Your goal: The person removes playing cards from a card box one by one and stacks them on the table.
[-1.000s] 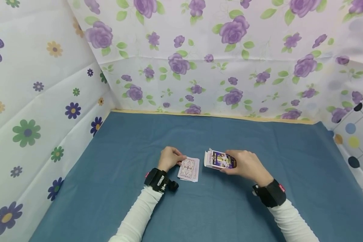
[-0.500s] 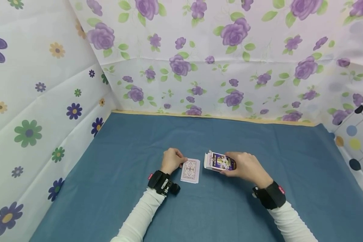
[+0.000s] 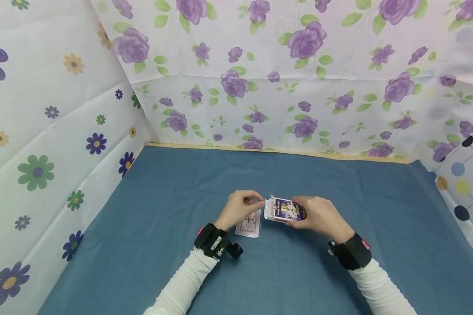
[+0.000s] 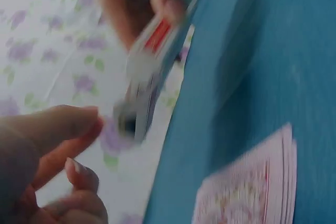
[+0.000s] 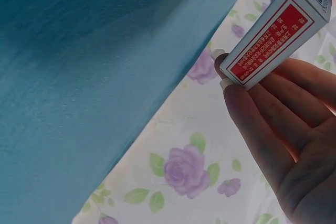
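Blue cloth surrounds the right grip, clasping a box (left grip loose, empty, near its edge).

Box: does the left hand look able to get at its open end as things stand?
Probably yes: the open end of the box faces the left hand, with nothing visible between them, and the right hand grips the other end, leaving that side free.

Soft, even light fills the head view, with a faint shadow on the worktop beside the right sleeve. The left wrist view is duller and smeared, blurring the box and cards. In the right wrist view, the box's print is sharper and the worktop darkens upper left.
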### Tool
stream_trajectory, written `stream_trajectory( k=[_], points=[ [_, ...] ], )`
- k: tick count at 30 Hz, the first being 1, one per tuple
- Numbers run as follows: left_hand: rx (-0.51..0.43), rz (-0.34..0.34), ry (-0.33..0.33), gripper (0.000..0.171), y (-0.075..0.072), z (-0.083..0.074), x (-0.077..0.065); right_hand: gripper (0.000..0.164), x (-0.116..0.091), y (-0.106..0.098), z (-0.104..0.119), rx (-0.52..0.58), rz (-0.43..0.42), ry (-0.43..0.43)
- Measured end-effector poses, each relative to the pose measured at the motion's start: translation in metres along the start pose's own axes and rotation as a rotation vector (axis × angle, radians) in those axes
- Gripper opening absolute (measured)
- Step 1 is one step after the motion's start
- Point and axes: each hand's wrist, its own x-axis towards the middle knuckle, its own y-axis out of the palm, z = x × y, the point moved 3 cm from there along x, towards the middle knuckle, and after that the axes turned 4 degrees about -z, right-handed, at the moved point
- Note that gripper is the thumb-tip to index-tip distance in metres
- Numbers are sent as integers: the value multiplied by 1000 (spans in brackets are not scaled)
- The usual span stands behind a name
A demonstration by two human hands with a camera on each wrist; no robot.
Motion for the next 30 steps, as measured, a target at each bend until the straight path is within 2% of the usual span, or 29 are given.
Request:
stream_trajectory(
  k=[2,8,11,15,18,30],
  points=[
    [-5,33,2,14,5,-7,-3,62,1,-2,2,-12,1,-9],
    [33,18,-75,21,13,-16,-9,62,2,-4,9,-13,6,-21],
    [-43,74,-134,22,16,-15,-9,62,1,-3,11,-12,5,-32],
    [-199,151,-260,19,16,-11,-9,62,1,-2,13,-2,-6,-47],
    [-239,178,-314,18,14,-10,-8,62,1,-2,14,-1,-13,-52],
    [-150,238,-266,23,12,-15,-8,61,1,-4,23,-12,-57,-106]
  ],
)
